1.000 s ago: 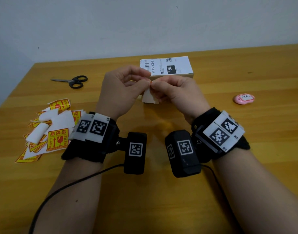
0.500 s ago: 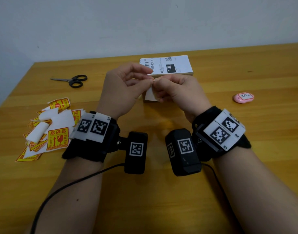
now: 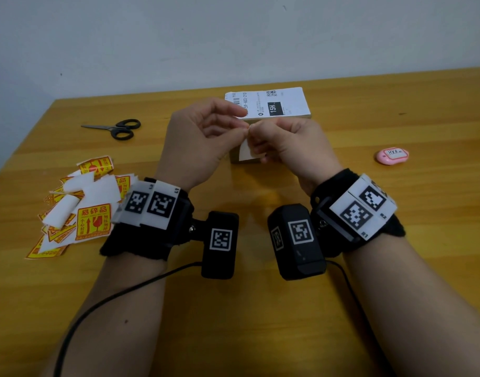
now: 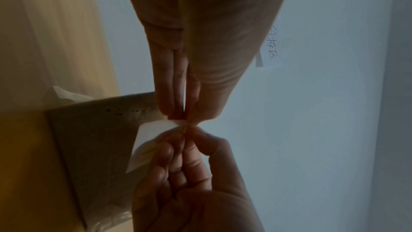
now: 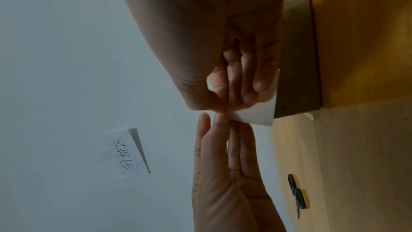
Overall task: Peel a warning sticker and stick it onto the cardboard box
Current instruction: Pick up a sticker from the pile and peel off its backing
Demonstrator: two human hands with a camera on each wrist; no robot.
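One brown cardboard box (image 3: 271, 110) with a white shipping label, one pair of black-handled scissors (image 3: 116, 128) and one pink oval gadget (image 3: 392, 157) are countable. Two hands hold one white-backed sticker (image 3: 246, 152) (the loose yellow-and-red stickers (image 3: 78, 205) overlap too much to count).

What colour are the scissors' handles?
Black. The scissors lie on the table's far left; the head view shows the handles best.

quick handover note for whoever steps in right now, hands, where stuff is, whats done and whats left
Left hand: thumb and fingertips pinch one corner of the warning sticker.
Right hand: pinches the same corner, fingers curled behind the sheet.
Sticker is held in the air in front of the cardboard box; its white back faces the head camera.
More stickers in the pile at left.
Done: one sticker picked up.
Left: split it from its backing, press it onto the box.
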